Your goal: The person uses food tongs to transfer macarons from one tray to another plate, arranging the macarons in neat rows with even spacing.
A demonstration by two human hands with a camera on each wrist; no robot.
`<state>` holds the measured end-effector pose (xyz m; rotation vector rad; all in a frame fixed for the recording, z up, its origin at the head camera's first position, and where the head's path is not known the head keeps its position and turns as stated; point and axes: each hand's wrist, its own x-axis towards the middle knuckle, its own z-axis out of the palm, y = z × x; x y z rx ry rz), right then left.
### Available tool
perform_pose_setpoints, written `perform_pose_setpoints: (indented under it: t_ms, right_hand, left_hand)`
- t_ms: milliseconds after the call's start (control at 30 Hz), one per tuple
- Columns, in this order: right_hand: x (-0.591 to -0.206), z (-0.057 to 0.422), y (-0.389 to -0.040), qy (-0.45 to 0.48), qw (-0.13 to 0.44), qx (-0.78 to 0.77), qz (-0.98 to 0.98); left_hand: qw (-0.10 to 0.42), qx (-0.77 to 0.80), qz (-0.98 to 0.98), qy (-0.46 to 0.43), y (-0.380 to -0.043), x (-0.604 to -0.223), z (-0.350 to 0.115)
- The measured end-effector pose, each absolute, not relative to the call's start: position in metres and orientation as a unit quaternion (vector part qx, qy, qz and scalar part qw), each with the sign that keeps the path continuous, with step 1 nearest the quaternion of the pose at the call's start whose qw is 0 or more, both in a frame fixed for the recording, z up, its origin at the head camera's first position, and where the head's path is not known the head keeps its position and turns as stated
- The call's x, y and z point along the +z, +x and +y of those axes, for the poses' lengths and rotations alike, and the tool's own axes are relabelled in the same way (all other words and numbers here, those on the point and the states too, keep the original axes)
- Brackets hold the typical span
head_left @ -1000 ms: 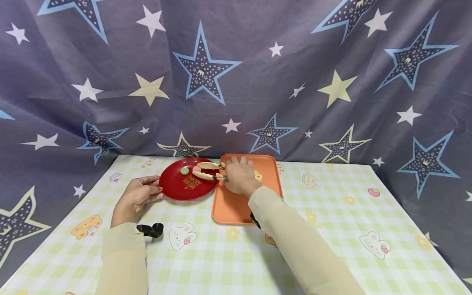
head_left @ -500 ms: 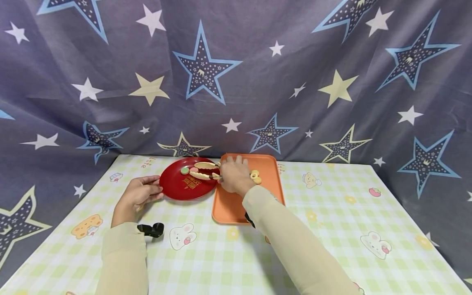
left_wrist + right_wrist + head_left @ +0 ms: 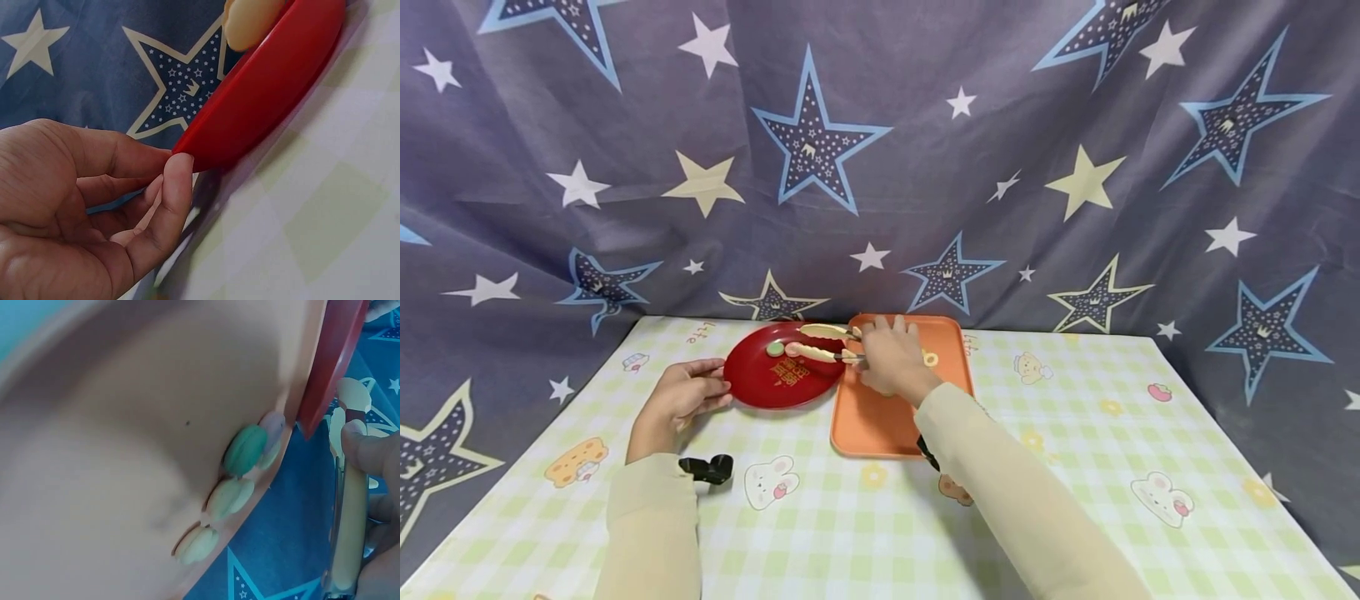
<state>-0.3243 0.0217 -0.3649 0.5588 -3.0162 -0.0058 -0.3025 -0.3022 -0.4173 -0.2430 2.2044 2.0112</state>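
Note:
My left hand (image 3: 679, 402) pinches the near-left rim of a red plate (image 3: 752, 387) between thumb and fingers. In the left wrist view the plate's side (image 3: 269, 94) rises from those fingertips. My right hand (image 3: 891, 358) grips cream-tipped tongs (image 3: 818, 354), whose arms stand spread above the plate's right half. A pink macaron (image 3: 793, 349) lies beside a green macaron (image 3: 775, 347) on the plate, with the lower tong tip right at the pink one. The right wrist view has the tongs' handle (image 3: 349, 531) within the fingers.
An orange tray (image 3: 880, 429) adjoins the plate on its right, partly under my right forearm. Along its edge lie a teal-looking macaron (image 3: 245, 450), a purplish one (image 3: 272, 428) and pale ones (image 3: 230, 498). A checked cloth (image 3: 820, 533) covers the table; a star-patterned curtain (image 3: 925, 150) hangs behind.
The pink macaron was between the tong tips and now rests beside the green one. The tongs moved left, then back right with the right hand. My left hand has stayed in place.

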Motion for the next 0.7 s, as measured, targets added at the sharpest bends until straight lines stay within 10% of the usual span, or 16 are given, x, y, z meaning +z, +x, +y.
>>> perform_pose_setpoints:
  t_ms: [700]
  right_hand:
    - [-0.362,0.088,-0.296,0.214,0.097,0.027,-0.972]
  left_hand:
    - [0.069,0.666,0.738,-0.084,-0.304,-0.420,-0.303]
